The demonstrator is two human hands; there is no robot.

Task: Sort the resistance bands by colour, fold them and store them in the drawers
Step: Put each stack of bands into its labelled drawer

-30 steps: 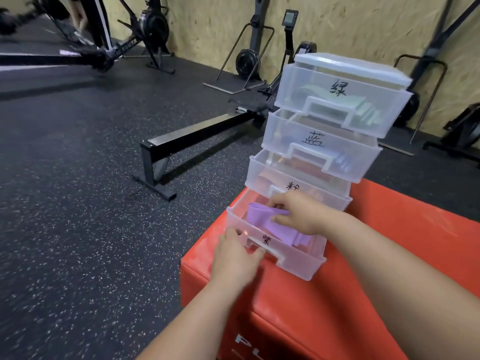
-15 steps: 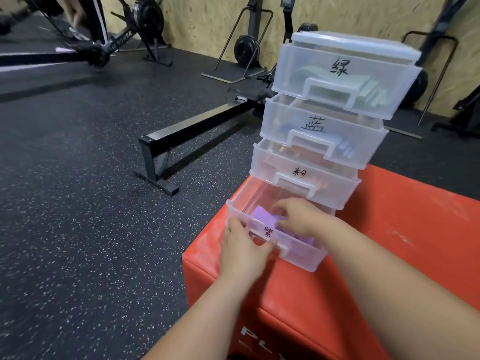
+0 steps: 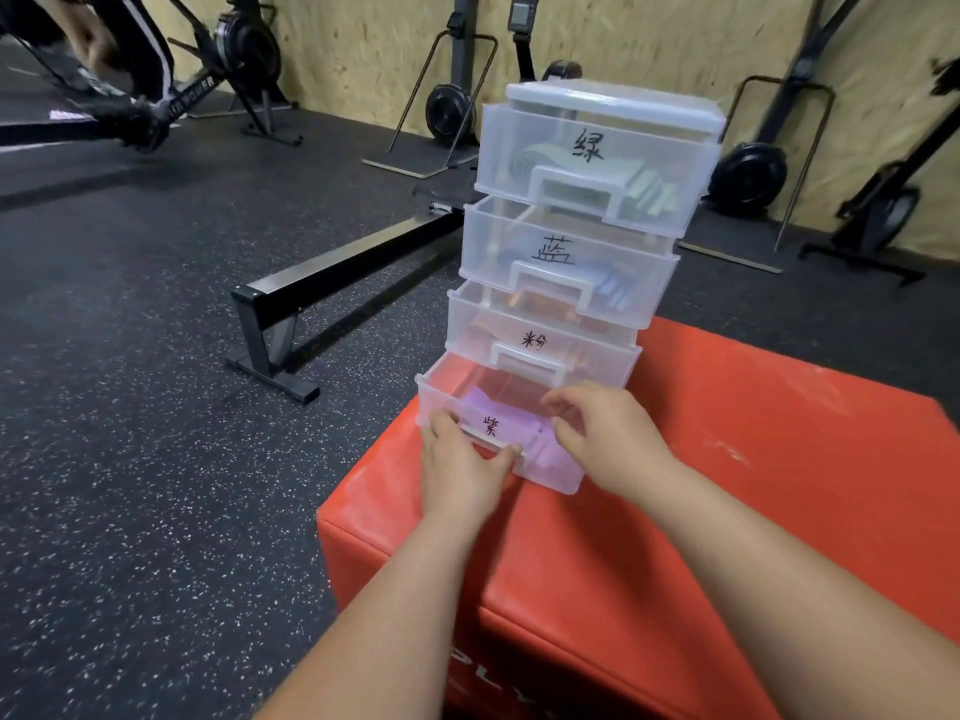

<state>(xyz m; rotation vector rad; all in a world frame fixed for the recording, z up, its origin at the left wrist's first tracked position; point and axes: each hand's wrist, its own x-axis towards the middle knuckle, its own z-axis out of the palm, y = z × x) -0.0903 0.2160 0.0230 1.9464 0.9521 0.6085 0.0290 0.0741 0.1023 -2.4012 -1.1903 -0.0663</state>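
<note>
A clear four-drawer tower (image 3: pixel 613 103) stands on a red padded box (image 3: pixel 753 459). Its bottom drawer (image 3: pixel 558 472) is pulled out and holds folded purple bands (image 3: pixel 511 423). My left hand (image 3: pixel 462 470) grips the handle on that drawer's front, thumb on top. Beside it, my right hand (image 3: pixel 608 433) hovers over the drawer's right front rim with loosely curled fingers that hold nothing. The three drawers above sit pushed in: green bands (image 3: pixel 644 187) on top, blue bands (image 3: pixel 613 293) below, pink bands (image 3: pixel 530 314) in the third.
The box's left edge drops to black speckled gym flooring (image 3: pixel 130 407). A black rowing machine rail (image 3: pixel 353 267) and its foot lie on the floor left of the tower. More machines (image 3: pixel 748 174) line the chipboard wall. A person's legs (image 3: pixel 130 44) are at the top left.
My right hand has come up out of the bottom drawer, leaving the purple band inside. My left hand stays on the drawer front.
</note>
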